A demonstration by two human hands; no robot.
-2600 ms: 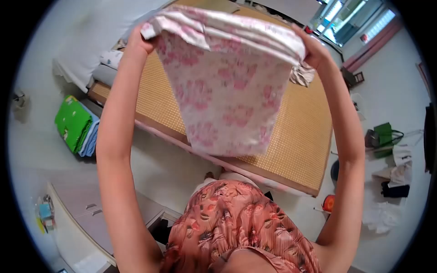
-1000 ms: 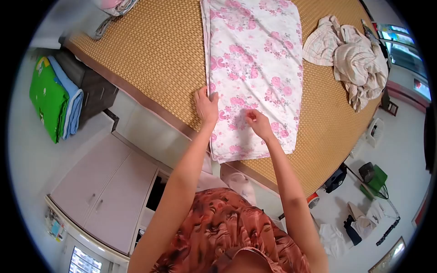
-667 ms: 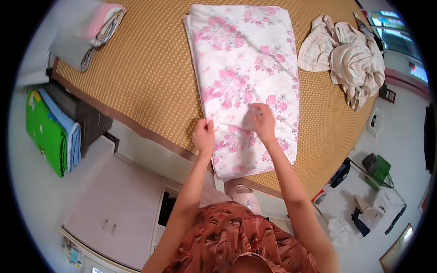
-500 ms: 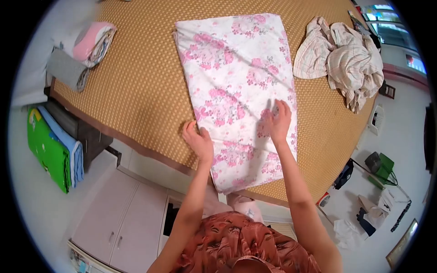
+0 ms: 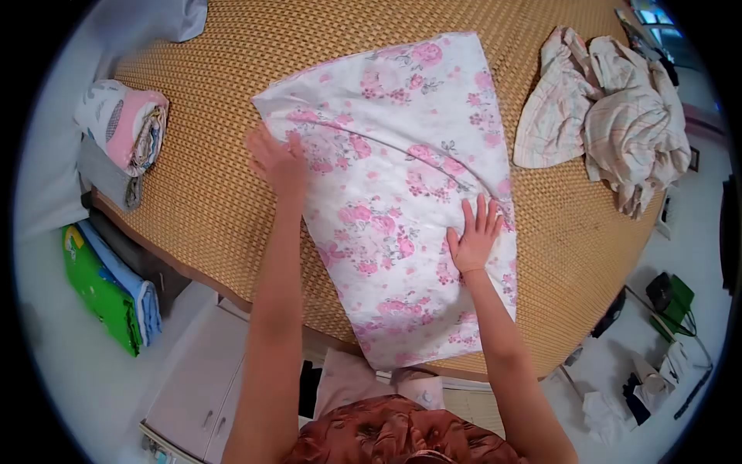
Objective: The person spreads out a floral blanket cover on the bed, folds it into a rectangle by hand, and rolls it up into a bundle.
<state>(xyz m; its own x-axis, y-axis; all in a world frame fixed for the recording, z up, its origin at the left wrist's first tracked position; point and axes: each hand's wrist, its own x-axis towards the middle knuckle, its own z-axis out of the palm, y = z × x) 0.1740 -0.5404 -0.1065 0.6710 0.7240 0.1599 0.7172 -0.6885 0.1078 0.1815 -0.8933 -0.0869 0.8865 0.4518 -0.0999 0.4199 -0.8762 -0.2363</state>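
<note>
A white cloth with pink flowers (image 5: pixel 371 224), folded into a flat oblong, lies on the woven mat (image 5: pixel 209 193) of the bed. Its far left corner juts out to the left, and a crease runs across its upper part. My right hand (image 5: pixel 474 236) is pressed flat on the cloth near its right edge, with fingers spread. At the upper left edge of the cloth is my left hand (image 5: pixel 277 158), slightly blurred, its fingers apart; it grips nothing visible.
A crumpled checked cloth (image 5: pixel 634 116) lies at the bed's right side. Rolled pink and grey bedding (image 5: pixel 135 127) sits at the left edge. Beyond the bed's left edge is a folded green quilt (image 5: pixel 97 286); cabinet doors (image 5: pixel 189 387) stand at the lower left.
The flowered cloth, held up earlier, now lies on the mat. Its far left corner has shifted left. My left hand has moved up along the left edge; my right hand now rests flat on the cloth.
</note>
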